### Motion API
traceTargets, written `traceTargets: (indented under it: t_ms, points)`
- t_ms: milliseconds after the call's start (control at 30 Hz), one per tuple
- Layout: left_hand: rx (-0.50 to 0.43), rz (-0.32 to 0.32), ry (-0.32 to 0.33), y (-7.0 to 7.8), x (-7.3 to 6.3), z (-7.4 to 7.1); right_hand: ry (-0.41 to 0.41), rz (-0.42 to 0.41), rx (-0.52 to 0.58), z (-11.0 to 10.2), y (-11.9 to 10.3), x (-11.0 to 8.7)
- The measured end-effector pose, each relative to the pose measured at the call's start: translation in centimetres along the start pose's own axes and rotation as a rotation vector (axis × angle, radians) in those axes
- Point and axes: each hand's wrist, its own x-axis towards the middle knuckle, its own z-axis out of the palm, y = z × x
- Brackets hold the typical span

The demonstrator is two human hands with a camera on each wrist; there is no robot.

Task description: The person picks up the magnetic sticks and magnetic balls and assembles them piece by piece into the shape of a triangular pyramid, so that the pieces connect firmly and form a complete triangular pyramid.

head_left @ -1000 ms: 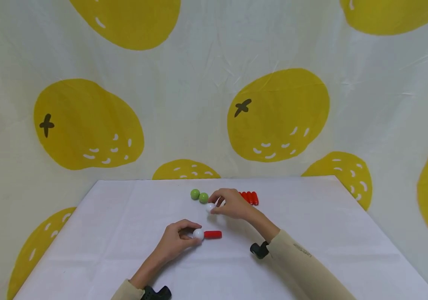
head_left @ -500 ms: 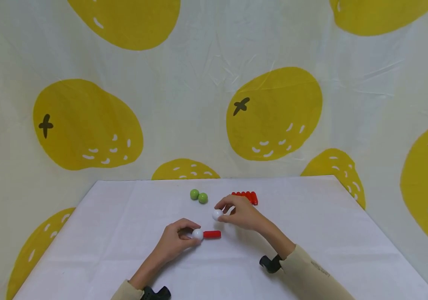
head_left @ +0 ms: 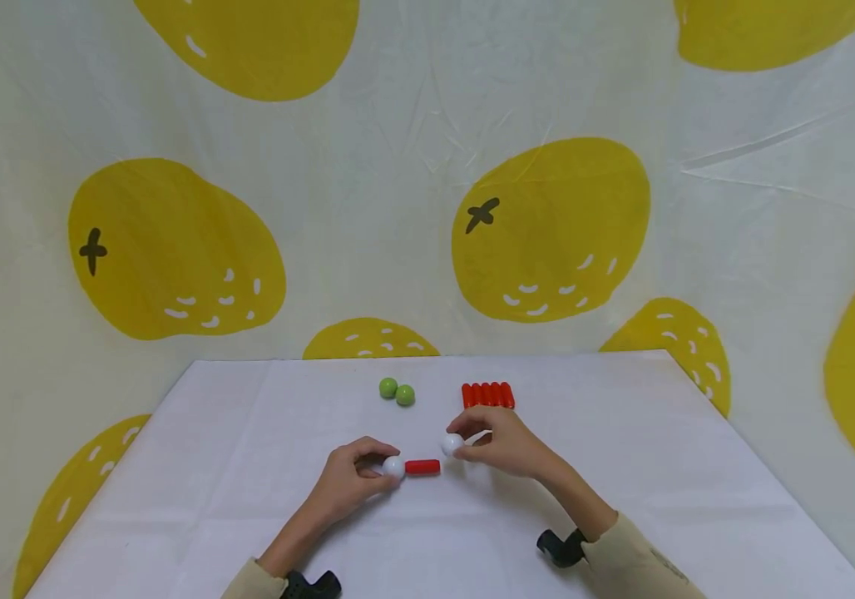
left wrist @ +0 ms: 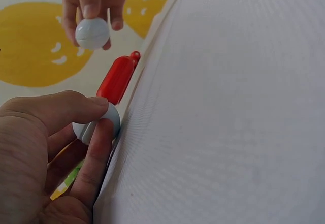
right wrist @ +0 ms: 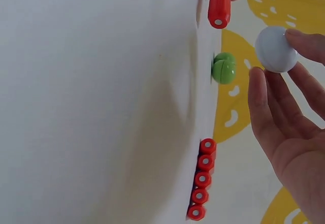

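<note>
My left hand pinches a glossy white ball between thumb and fingers, low over the white table. A short red rod extends rightward from this ball, touching it. In the right wrist view the rod shows a faceted side and a silvery dot in its end. My right hand holds a second white ball by the fingertips. This ball is raised off the table, just past the rod's free right end and apart from it.
Two green balls sit side by side toward the back of the white table. Right of them, several red rods lie in a neat row, behind my right hand. A cloth with yellow fruit hangs behind the table.
My right hand has carried its white ball away from beside the green balls, rightward and nearer to me, toward the rod's free end. My left hand stays nearly still.
</note>
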Motion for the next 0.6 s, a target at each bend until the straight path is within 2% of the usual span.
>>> traceTargets:
  t_ms: [333,600]
  points:
    - [0.055,-0.013,0.009,-0.4,0.0,0.0,-0.050,0.036,0.121,0.3,1.3,-0.7]
    - [0.070,-0.004,0.011,-0.6,0.1,0.0,-0.078,0.032,0.126,0.7,1.9,-0.6]
